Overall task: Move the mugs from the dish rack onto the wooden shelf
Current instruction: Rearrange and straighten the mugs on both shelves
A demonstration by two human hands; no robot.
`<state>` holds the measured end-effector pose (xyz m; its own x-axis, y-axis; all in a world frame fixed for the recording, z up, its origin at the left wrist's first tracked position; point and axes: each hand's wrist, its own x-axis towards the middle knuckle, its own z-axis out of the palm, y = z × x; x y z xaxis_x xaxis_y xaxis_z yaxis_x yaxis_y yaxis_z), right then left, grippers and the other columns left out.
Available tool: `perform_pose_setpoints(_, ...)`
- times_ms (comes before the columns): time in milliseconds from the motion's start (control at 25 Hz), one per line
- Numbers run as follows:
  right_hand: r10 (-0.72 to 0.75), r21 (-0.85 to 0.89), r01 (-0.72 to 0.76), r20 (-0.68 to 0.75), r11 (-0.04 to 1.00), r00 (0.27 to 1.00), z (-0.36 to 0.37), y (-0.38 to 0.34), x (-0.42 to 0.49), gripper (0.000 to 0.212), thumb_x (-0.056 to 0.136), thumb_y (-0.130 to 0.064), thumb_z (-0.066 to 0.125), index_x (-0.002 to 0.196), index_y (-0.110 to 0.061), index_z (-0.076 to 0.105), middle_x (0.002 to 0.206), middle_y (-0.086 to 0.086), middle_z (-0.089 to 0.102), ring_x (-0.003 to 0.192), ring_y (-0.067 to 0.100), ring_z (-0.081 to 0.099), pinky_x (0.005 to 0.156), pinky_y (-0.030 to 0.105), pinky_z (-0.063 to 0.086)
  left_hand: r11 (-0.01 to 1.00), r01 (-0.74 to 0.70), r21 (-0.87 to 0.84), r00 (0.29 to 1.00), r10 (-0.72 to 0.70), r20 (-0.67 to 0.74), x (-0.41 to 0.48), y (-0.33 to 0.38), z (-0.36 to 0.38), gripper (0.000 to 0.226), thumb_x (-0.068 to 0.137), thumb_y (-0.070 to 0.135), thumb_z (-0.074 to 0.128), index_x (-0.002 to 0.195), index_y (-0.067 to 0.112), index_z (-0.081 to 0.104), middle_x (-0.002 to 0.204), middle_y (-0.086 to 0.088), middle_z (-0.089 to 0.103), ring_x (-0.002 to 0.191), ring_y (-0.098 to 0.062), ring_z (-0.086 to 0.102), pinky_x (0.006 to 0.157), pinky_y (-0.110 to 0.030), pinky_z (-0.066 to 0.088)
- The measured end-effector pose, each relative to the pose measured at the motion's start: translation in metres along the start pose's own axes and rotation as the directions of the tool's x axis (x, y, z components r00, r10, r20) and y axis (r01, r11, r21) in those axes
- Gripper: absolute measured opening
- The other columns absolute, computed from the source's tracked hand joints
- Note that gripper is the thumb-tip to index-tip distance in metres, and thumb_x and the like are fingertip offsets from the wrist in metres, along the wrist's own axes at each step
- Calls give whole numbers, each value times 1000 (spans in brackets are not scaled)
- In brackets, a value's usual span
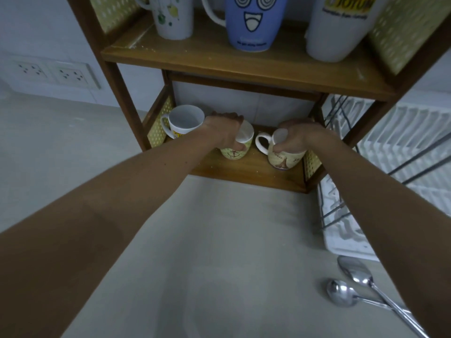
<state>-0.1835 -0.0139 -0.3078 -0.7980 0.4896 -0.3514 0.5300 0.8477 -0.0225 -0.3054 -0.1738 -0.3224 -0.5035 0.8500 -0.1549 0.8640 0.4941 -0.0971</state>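
Note:
Both of my hands reach into the lower level of the wooden shelf (249,175). My left hand (223,131) grips a cream patterned mug (240,148) from above, and the mug rests on the shelf board. My right hand (299,137) is wrapped around a second cream mug (280,158) with a tower picture; its white handle points left and it stands upright on the board. A white mug (185,120) with yellow print sits tilted at the shelf's left end.
The upper shelf board (219,61) carries three tall mugs: a white dotted one (174,17), a blue face mug (253,23) and a white lettered one (341,28). A white dish rack (346,230) stands to the right. Two metal spoons (358,286) lie on the grey counter (219,252).

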Motion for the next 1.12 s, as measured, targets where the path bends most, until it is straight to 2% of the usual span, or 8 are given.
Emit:
perform_pose_setpoints(160, -60, -36, 59, -15, 998, 998, -1, -2, 0, 67, 70, -50, 68, 130, -30, 47, 138, 6, 49, 122, 31, 46, 92, 38, 43, 1000, -19, 0, 999, 19, -33, 2, -1, 4, 82, 77, 63, 60, 137, 13, 36, 137, -9, 51, 119, -33, 51, 92, -44, 44)
perform_pose_setpoints(400, -117, -84, 110, -87, 990, 989, 4, -2, -2, 64, 70, -48, 68, 128, -32, 48, 133, 3, 54, 118, 29, 50, 79, 34, 38, 1000, -6, 7, 1000, 6, -25, 0, -4, 2, 85, 72, 68, 61, 137, 17, 38, 135, -7, 53, 117, -32, 52, 90, -41, 44)
perform_pose_setpoints(480, -102, -78, 98, -43, 992, 994, 3, -3, -2, 72, 71, -47, 69, 136, -31, 42, 139, 4, 49, 123, 29, 46, 86, 35, 41, 1000, -14, -7, 1000, 14, 21, -3, -6, 1, 96, 72, 72, 57, 145, 18, 26, 146, -8, 43, 128, -33, 44, 99, -44, 40)
perform_pose_setpoints(600, -78, 10, 78, 36, 997, 996, -2, -10, -1, 83, 77, -51, 64, 146, -26, 25, 152, 7, 32, 135, 30, 34, 99, 38, 36, 985, 2, -172, 995, 15, 100, -7, -23, -9, 104, 76, 77, 44, 151, 20, -1, 160, -7, 14, 144, -28, 19, 114, -49, 17)
perform_pose_setpoints(680, -99, 108, 104, -55, 989, 994, -6, -23, -3, 81, 78, -58, 58, 145, -26, 26, 150, 8, 35, 132, 31, 37, 97, 40, 37, 971, 90, -220, 991, -64, 120, -8, -49, -19, 99, 79, 77, 38, 151, 21, 1, 160, -7, 11, 145, -27, 16, 116, -48, 12)
perform_pose_setpoints(760, -129, 159, 148, -125, 976, 984, -10, -42, 1, 86, 74, -65, 57, 144, -27, 27, 149, 7, 38, 130, 30, 39, 99, 43, 37, 971, 185, -154, 966, -152, 207, -11, -78, -26, 102, 75, 78, 44, 151, 22, 6, 159, -8, 17, 143, -30, 21, 114, -48, 21)
perform_pose_setpoints(840, -165, 121, 174, -83, 977, 983, -7, -62, 5, 95, 70, -71, 58, 146, -27, 24, 151, 5, 34, 133, 28, 36, 105, 47, 33, 976, 207, -64, 943, -182, 279, -17, -94, -23, 104, 72, 73, 57, 150, 21, 12, 156, -9, 25, 140, -32, 29, 108, -46, 34)
perform_pose_setpoints(1120, -190, 42, 199, -157, 979, 969, 18, -78, 16, 96, 68, -65, 64, 145, -24, 25, 148, 5, 38, 131, 29, 38, 103, 49, 29, 990, 139, 36, 985, -142, 102, -21, -99, -7, 86, 72, 65, 64, 139, 19, 34, 139, -10, 50, 125, -32, 47, 92, -42, 45)
